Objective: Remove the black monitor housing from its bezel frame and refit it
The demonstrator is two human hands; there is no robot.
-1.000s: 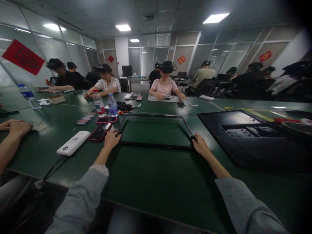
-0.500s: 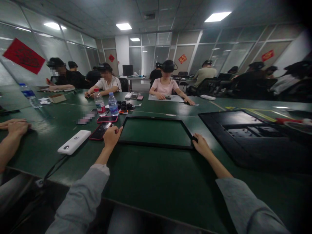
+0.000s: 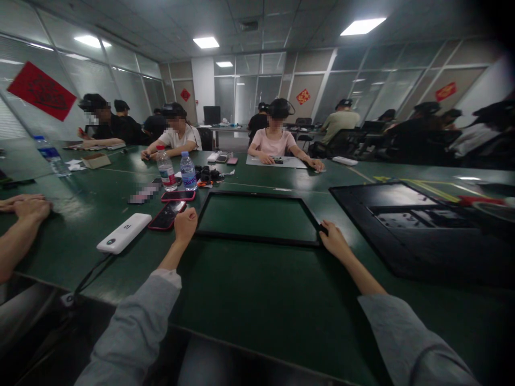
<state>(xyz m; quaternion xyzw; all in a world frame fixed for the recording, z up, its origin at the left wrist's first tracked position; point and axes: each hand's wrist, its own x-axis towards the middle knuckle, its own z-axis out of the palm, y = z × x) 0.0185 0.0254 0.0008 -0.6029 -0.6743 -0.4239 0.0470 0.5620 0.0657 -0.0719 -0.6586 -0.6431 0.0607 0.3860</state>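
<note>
A thin black rectangular frame (image 3: 257,239), resembling a monitor bezel, lies on the green table with the tabletop showing through its opening. My left hand (image 3: 185,224) is closed at the frame's left side, its fingers curled and partly hidden from me. On the opposite side, my right hand (image 3: 335,239) grips the right edge near its lower corner, thumb on top. A phone in a red case (image 3: 167,215) lies just left of my left hand. To the right of my right hand rests a large black panel (image 3: 386,236) with recessed sections.
A white power bank (image 3: 124,234) with a cable lies at left. Two bottles, one red-capped (image 3: 166,170) and one blue-capped (image 3: 188,172), stand behind another phone (image 3: 178,196). Another person's hands (image 3: 30,206) rest at far left. Across the table sits a person in pink (image 3: 273,142).
My left thumb, earlier stretched onto the frame's left edge, is now drawn in toward the curled fingers. The right hand and the frame have hardly moved.
</note>
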